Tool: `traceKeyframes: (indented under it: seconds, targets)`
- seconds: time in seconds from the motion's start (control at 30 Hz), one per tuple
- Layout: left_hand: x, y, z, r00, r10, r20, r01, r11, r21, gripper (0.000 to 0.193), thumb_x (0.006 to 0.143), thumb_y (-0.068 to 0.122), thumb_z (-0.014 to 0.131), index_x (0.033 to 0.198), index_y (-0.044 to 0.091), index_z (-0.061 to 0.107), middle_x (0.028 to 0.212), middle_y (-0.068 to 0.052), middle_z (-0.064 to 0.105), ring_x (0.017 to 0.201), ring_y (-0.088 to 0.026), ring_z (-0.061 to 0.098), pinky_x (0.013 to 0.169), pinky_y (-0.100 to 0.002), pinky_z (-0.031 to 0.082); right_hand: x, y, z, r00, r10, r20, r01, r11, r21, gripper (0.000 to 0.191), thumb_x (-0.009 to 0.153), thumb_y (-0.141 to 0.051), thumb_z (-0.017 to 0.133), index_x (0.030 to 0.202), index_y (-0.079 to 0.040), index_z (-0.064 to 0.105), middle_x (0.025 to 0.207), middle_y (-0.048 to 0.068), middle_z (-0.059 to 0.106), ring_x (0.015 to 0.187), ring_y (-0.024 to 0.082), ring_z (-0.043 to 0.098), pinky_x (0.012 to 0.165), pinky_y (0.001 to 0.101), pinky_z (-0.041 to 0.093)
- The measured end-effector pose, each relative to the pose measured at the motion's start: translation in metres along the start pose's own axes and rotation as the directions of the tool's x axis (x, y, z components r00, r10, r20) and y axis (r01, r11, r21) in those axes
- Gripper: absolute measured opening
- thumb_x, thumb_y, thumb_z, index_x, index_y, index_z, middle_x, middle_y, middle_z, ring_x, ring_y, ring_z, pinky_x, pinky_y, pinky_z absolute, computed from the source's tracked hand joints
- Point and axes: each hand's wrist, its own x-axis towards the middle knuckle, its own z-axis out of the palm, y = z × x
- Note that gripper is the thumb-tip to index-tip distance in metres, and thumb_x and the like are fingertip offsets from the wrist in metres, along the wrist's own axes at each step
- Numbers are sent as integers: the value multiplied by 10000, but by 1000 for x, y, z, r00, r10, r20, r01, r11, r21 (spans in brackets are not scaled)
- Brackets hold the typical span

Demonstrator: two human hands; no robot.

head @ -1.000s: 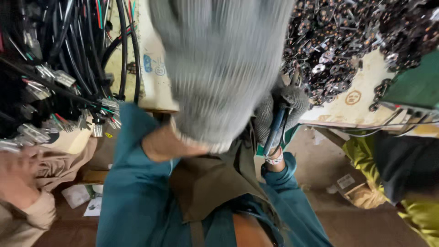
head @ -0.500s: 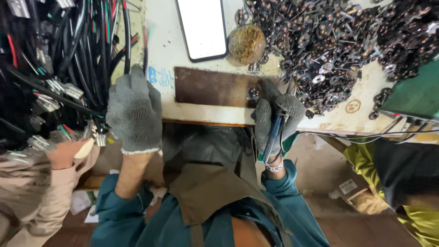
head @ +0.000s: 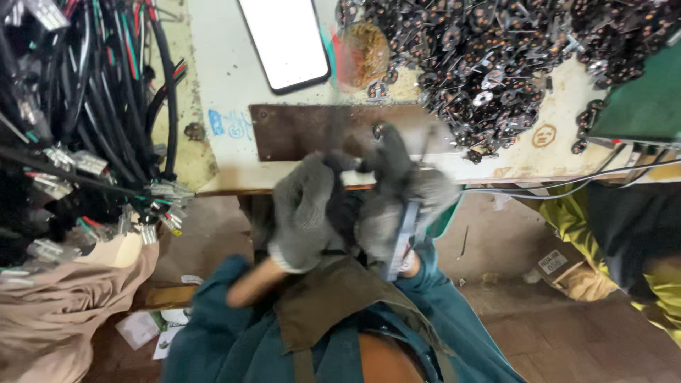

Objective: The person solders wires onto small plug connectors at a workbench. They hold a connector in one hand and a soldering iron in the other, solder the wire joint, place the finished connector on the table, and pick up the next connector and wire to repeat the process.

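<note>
**Both gloved hands meet at the near edge of the brown plate**

Take the brown metal plate (head: 319,131) on the bench as the landmark. Both hands sit at its near edge, just off the bench lip, pressed close together over the person's lap. The left hand (head: 303,213), in a grey knit glove, is curled into a loose fist, fingers folded inward; whether anything lies inside it I cannot tell. The right hand (head: 397,206), also gloved and blurred by motion, is wrapped around a blue-handled tool (head: 403,241), whose long axis runs from the plate's near edge down toward the person's body, handle end lowest. The tool's working end is hidden among the fingertips (head: 386,145), which reach up onto the plate.

The left fist lies directly beside the right, toward the black cable bundle (head: 85,142), and the two gloves touch or nearly touch. Beyond the plate, on its far side, lie a phone with a white screen (head: 284,42) and a round brownish pad (head: 362,53); a heap of small dark metal parts (head: 511,64) spreads away from the right-hand end of the plate. Of the two hands, the right is nearer the heap.
</note>
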Motion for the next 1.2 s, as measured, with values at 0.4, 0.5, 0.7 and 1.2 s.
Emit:
traceKeyframes:
  seconds: [0.4, 0.5, 0.7, 1.2]
  targets:
    - [10, -40, -39, 964, -79, 254, -59, 867, 496, 83, 1004, 74, 663, 1048, 5, 652, 828, -95, 660, 766, -145, 624, 722, -309, 522, 42, -23, -27, 934, -214, 287, 332, 821, -466, 122, 892, -19, 629, 851, -105, 553, 793, 50, 591, 715, 274, 604, 688, 427, 467]
    - [9, -35, -38, 942, 171, 289, -289, 852, 436, 99, 1030, 58, 641, 1107, -2, 620, 990, -120, 649, 860, -188, 631, 793, -332, 518, 62, -28, -24, 948, -148, 281, 219, 945, -243, 121, 928, -16, 633, 844, -101, 615, 811, 71, 649, 713, 256, 635, 671, 382, 464]
    - [9, -34, -34, 953, 58, 296, -234, 764, 602, 136, 971, 61, 683, 1103, 46, 656, 910, -113, 689, 806, -269, 711, 730, -372, 537, 70, -59, -14, 966, 139, 219, -167, 979, 117, 154, 791, -104, 769, 885, -53, 659, 884, 87, 734, 749, 240, 678, 676, 337, 522]
    - [5, -42, -20, 923, 354, 153, -382, 786, 486, 181, 932, -53, 738, 1088, 4, 666, 1155, -136, 666, 1062, -291, 683, 920, -364, 563, 52, -51, -19, 963, 0, 270, 92, 941, -327, 191, 729, -182, 904, 895, -136, 823, 826, 63, 746, 746, 254, 688, 694, 379, 494]
